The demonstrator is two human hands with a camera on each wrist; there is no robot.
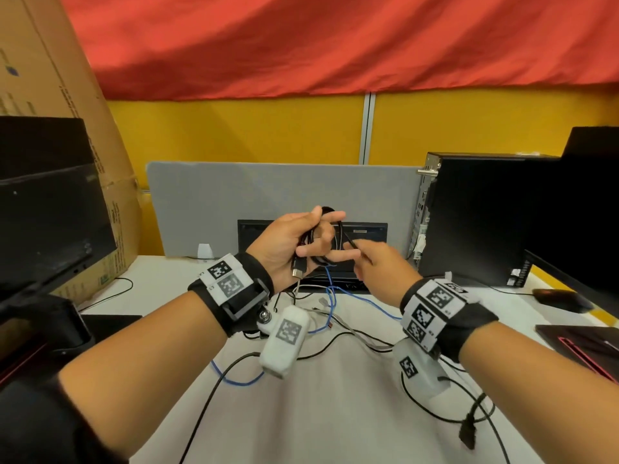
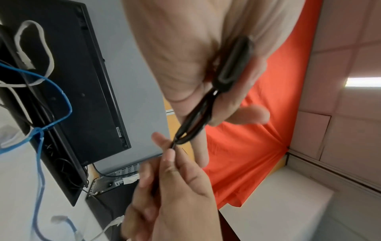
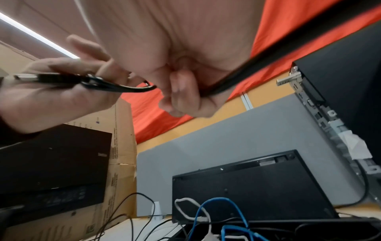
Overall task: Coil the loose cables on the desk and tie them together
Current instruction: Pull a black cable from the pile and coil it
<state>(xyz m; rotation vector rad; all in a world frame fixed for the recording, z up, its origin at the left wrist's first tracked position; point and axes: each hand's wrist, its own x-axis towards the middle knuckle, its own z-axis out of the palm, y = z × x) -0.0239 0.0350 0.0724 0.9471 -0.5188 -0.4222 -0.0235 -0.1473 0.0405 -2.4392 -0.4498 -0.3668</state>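
Observation:
My left hand [image 1: 301, 239] is raised over the desk and grips a small coil of black USB cable [image 1: 313, 244]; its metal plug [image 1: 297, 272] hangs below the palm. In the left wrist view the coil [image 2: 233, 65] lies pressed between thumb and fingers. My right hand [image 1: 363, 254] pinches the same cable's free run just right of the coil; that run [image 3: 268, 58] leads off taut past the right wrist. On the white desk [image 1: 335, 413] lie loose cables: a blue one [image 1: 338, 291], a grey-white one [image 1: 355, 331] and black ones [image 1: 207, 396].
A black keyboard [image 1: 368, 229] leans on the grey divider [image 1: 251, 195] behind the hands. A monitor [image 1: 50, 212] and cardboard box [image 1: 50, 78] stand left, a PC tower [image 1: 475, 219] right. A mouse [image 1: 556, 298] and a laptop [image 1: 582, 343] lie at the right edge.

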